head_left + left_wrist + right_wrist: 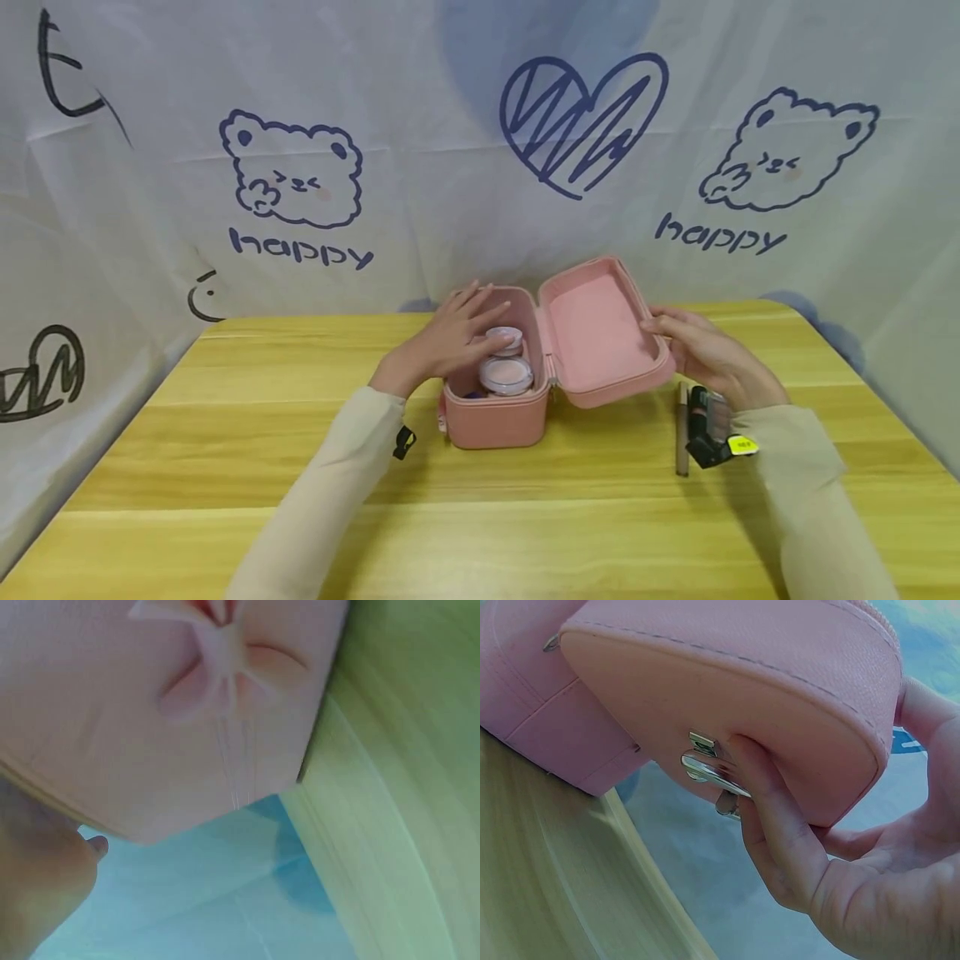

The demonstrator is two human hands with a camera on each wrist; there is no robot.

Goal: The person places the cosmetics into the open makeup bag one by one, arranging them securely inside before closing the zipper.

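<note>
A pink cosmetic case [497,423] stands on the table with its lid [596,333] swung out to the right. Over the case's mouth my left hand [450,333] reaches with fingers extended and spread, the thumb beside two round lidded compacts [506,377] inside. The left wrist view shows the case's side with a pink bow [229,664], and part of that hand at the rim. My right hand [705,350] grips the lid's outer edge, thumb at the rim and fingers against its outer face. A silver handle fitting [712,771] sits beside those fingers.
Beside my right wrist, a thin brown stick [682,442] and a dark tube [697,404] lie on the wooden table [480,533]. A small blue thing [474,395] shows in the case's bottom corner. Behind the table hangs a pale printed cloth [420,200].
</note>
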